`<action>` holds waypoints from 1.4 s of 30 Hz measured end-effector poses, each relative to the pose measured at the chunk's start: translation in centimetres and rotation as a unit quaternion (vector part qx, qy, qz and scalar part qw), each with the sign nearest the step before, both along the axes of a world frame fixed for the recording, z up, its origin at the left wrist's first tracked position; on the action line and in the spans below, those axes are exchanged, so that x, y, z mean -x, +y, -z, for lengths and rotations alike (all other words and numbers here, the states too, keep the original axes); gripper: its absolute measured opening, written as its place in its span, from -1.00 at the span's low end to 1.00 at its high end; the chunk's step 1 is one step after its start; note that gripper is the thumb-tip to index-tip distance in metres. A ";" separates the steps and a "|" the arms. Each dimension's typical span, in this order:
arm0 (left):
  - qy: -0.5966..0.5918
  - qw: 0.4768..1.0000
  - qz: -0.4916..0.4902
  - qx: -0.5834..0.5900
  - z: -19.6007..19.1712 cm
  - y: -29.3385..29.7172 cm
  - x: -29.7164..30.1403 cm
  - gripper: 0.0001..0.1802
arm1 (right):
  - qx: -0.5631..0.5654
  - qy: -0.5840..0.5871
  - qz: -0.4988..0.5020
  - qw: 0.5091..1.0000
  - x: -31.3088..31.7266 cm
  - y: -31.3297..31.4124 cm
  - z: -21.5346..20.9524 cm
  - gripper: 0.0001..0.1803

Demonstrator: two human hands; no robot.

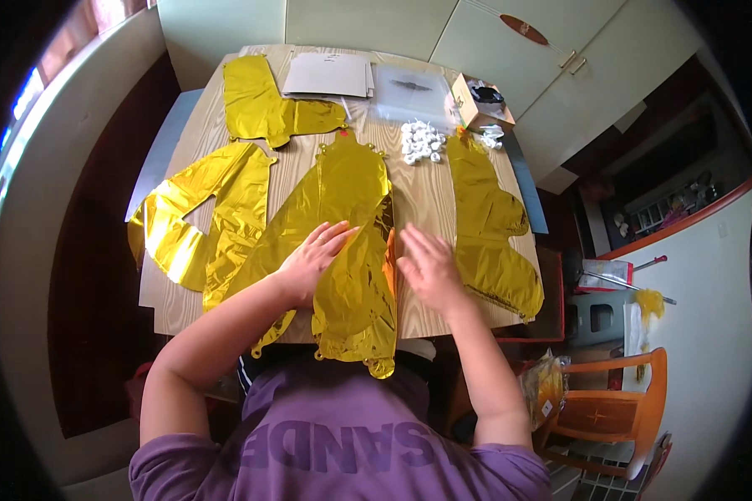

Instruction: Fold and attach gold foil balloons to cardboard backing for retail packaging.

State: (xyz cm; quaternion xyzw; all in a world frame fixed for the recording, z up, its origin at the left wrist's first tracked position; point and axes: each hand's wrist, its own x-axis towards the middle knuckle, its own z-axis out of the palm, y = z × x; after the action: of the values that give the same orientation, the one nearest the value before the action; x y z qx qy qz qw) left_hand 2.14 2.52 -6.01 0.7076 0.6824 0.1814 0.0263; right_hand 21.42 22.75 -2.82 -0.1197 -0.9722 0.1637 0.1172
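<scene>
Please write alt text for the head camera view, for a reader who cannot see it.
A person's left hand and right hand lie flat on a gold foil balloon on a wooden table. More gold balloons lie around it, with small white pieces, papers and a small box beyond.

Shiny gold foil balloons [342, 209], pale wooden table [418, 192].

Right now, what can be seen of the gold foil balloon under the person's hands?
The gold foil balloon lies flat and uninflated along the middle of the wooden table, shiny and crinkled, with small round tabs at its edges. Its near end hangs over the table's front edge. The left hand rests palm-down on it; the right hand lies at its right edge, beside an orange strip.
</scene>
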 end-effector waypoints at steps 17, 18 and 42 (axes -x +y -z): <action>-0.021 1.000 -0.003 0.023 -1.1 0.2 -0.4 0.05 | 0.021 -0.022 -0.059 0.998 1.7 1.4 1.6 -0.43; -0.007 0.999 -0.002 0.031 -1.0 0.1 -0.3 0.06 | -0.001 -0.033 -0.063 0.997 1.9 1.2 1.8 -0.43; -0.054 0.991 0.012 -0.125 -0.4 9.6 2.4 -0.67 | -0.064 -0.060 -0.062 0.994 2.8 0.0 1.8 -0.33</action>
State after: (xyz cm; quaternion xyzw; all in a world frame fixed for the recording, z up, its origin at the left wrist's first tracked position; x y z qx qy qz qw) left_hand -0.23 12.10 -5.65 0.7026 0.6435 0.3028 -0.0233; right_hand 18.61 22.75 -4.60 -0.0610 -0.9915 0.1008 0.0554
